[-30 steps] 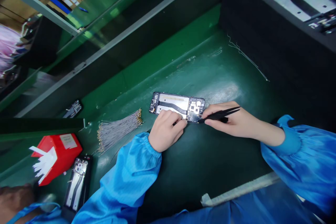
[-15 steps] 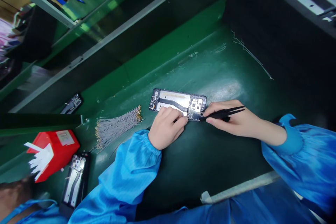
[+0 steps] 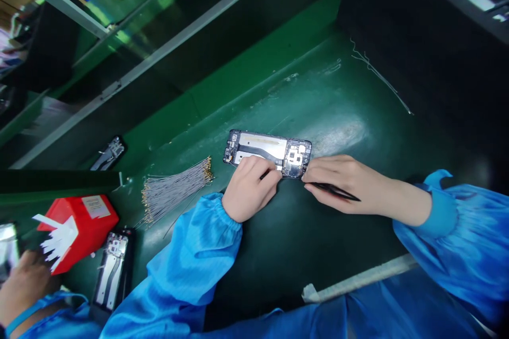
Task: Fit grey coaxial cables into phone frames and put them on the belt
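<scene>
An opened phone (image 3: 262, 140) lies on the green bench with its bare metal midframe, dark ribbon cable and circuit board facing up. My left hand (image 3: 251, 188) is closed at its near long edge, fingertips gripping that edge. A thin wire seems to emerge beside these fingers; most of it is hidden. In my right hand (image 3: 338, 183) are black tweezers (image 3: 336, 190), held with one end pointing back beneath the palm. My right thumb and forefinger pinch at the phone's lower right corner, hiding what they touch there.
A bundle of thin grey cables with gold ends (image 3: 177, 190) lies left of the phone. Beyond are a red box of white strips (image 3: 87, 222), two more opened phones (image 3: 113, 270) and a co-worker's hand (image 3: 26, 280). A black box (image 3: 417, 37) stands at right.
My right hand has turned the tweezers so they lie lower, under the palm, and its fingertips press at the phone's corner. My left hand stays put. A co-worker's hand has come further into view.
</scene>
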Action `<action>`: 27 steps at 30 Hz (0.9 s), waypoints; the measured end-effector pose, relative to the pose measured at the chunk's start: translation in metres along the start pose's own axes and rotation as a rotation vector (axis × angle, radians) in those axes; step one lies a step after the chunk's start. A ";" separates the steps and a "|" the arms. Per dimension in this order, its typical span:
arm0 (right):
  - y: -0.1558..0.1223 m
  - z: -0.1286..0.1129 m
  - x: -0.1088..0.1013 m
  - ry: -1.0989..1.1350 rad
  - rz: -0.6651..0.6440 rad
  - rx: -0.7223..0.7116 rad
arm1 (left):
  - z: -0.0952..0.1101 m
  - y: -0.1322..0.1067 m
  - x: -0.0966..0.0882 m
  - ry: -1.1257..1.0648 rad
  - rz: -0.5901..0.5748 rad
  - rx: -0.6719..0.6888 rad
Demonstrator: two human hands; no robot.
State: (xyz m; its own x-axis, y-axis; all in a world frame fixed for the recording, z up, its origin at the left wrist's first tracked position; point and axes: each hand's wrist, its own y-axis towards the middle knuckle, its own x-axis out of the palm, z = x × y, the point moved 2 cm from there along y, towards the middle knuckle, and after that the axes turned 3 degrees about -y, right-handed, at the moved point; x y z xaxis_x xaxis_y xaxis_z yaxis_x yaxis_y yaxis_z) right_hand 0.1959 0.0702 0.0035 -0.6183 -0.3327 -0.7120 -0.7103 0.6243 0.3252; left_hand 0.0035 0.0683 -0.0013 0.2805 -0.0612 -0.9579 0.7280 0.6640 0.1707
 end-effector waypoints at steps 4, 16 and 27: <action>0.000 0.003 -0.003 0.050 -0.029 0.055 | 0.003 0.000 0.000 0.003 -0.006 0.012; 0.019 0.026 0.004 -0.213 -0.129 0.001 | 0.009 0.004 0.003 0.026 0.000 -0.157; 0.019 0.024 0.004 -0.130 -0.151 0.036 | 0.014 -0.003 0.003 -0.164 0.076 -0.051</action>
State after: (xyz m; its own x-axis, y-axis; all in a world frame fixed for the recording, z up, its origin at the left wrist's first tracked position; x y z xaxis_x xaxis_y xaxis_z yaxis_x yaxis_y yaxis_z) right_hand 0.1873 0.0976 -0.0078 -0.4555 -0.3314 -0.8263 -0.7776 0.6000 0.1880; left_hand 0.0106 0.0558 -0.0013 0.4347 -0.1268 -0.8916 0.6692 0.7080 0.2256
